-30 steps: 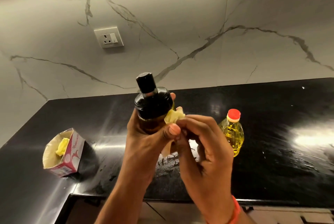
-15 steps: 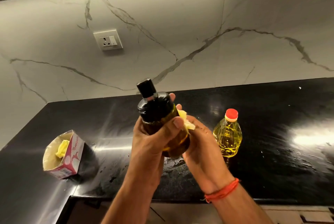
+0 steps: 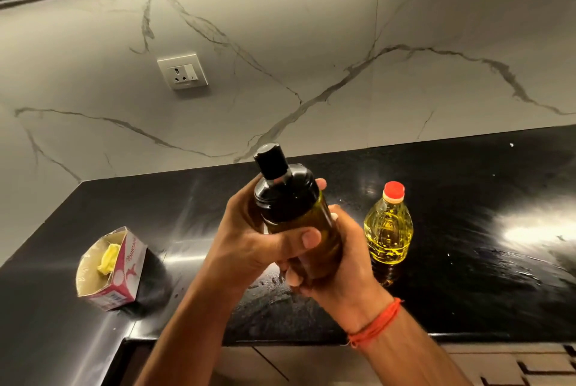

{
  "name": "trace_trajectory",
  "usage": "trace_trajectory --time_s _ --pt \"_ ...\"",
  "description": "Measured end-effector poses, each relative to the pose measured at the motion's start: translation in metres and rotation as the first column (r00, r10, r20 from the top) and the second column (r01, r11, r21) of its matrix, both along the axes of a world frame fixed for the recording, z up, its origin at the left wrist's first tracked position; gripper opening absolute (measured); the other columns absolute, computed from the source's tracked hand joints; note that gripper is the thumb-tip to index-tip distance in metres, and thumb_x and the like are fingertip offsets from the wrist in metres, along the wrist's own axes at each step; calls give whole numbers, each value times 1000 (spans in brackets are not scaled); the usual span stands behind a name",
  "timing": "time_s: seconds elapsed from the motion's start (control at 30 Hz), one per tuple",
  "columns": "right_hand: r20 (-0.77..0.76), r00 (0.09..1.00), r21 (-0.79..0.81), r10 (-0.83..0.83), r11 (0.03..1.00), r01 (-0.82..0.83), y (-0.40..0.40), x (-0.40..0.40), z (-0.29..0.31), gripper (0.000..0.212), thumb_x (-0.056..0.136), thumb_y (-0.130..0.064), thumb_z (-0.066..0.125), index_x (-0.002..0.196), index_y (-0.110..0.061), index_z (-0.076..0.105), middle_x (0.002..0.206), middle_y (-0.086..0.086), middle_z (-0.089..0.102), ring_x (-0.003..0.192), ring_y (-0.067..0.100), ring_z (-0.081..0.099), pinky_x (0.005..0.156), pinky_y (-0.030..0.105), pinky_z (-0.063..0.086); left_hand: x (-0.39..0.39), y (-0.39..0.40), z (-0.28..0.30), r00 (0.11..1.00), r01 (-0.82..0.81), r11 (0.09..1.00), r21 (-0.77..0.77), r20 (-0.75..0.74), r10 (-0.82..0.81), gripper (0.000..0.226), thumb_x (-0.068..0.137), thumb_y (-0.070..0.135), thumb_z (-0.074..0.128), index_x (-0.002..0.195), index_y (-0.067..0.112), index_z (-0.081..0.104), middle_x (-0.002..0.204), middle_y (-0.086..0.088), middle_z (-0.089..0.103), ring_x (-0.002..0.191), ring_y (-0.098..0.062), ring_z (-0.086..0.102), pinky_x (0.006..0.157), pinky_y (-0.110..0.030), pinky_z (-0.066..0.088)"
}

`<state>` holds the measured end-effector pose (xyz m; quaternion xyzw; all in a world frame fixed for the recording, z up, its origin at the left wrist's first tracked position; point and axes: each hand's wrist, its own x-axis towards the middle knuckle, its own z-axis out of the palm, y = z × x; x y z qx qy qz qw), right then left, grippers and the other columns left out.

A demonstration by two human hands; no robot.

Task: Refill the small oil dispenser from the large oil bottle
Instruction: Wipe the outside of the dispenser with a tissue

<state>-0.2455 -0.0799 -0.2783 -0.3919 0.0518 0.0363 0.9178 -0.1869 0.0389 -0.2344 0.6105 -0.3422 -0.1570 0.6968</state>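
I hold the small oil dispenser point(image 3: 293, 208), a dark amber bottle with a black cap and spout, tilted in the air above the counter. My left hand point(image 3: 249, 239) grips its upper body just under the cap, thumb across the front. My right hand point(image 3: 346, 264) wraps round the lower part and the base from the right. The yellow cloth is hidden from view. The large oil bottle point(image 3: 388, 229), clear with yellow oil and a red cap on, stands upright on the black counter point(image 3: 483, 204) just right of my hands.
An open pink and white carton point(image 3: 109, 270) with a yellow scrap inside sits at the counter's left front. A wall socket point(image 3: 183, 71) is on the marble backsplash. The counter's front edge runs below my wrists, with wet smears on the surface.
My right hand has slid from the dispenser's shoulder down to its base, and the yellow cloth it pinched is no longer visible. The dispenser tilted slightly to the left at the top.
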Motion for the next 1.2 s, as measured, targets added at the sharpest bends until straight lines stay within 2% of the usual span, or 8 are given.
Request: trace_trajectory --time_s 0.17,0.33,0.43,0.73,0.87,1.0,1.1,1.2 --pt "-85 985 144 150 980 -137 -9 -2 14 50 69 -61 62 79 -15 79 67 6 68 44 16 60 42 19 44 5 2 -2 984 171 982 75 32 -174 60 71 33 89 126 21 68 137 -11 66 134 -23 59 103 -30 51" --pt "-203 939 275 276 937 -216 -4 4 4 54 81 -60 49 79 -11 72 55 4 50 40 11 48 30 14 32 3 1 -8 998 -14 998 60 60 10 55 63 40 95 114 33 75 113 -16 72 106 -34 69 88 -40 61" --pt "-241 951 290 194 949 -120 2 2 -7 43 86 -47 51 73 -11 70 59 5 54 43 9 48 31 17 34 4 3 -9 989 -137 986 92 68 131 49 60 27 91 106 31 76 106 -11 75 85 -34 73 69 -38 63" --pt "-143 971 -43 -191 981 187 -1 -25 -23 12 78 -14 71 85 -8 79 87 16 74 68 18 69 58 26 57 14 10 -14 952 -273 959 71 -121 280 57 53 28 89 105 16 71 102 -4 77 96 -20 75 74 -26 60" --pt "191 913 -412 -362 814 409 -5 -30 -14 21 80 -29 75 93 -14 81 100 11 71 88 17 67 74 25 52 11 10 -12 952 -271 958 96 -119 281 74 43 54 98 101 17 71 96 -3 77 86 -18 75 69 -26 60" --pt "381 841 -458 -384 712 532 -14 -25 2 17 87 -20 69 99 -10 76 80 4 72 64 6 64 57 20 50 6 9 -13 941 -287 954 83 -161 297 65 39 64 95 91 27 78 94 -4 79 83 -16 76 68 -24 60" --pt "421 809 -469 -411 664 582 -16 -15 5 23 88 -12 70 111 -13 66 79 8 70 64 16 70 57 31 59 1 9 -13 939 -291 953 84 -168 301 81 40 60 96 102 12 73 92 -5 78 83 -17 77 68 -22 59" --pt "600 697 -590 -392 372 717 -14 -11 -1 30 90 -8 71 118 -14 61 87 -5 67 74 15 70 61 32 61 -4 8 -13 931 -314 946 79 -168 324 86 41 59 96 104 6 70 91 -6 78 82 -19 77 68 -23 59"
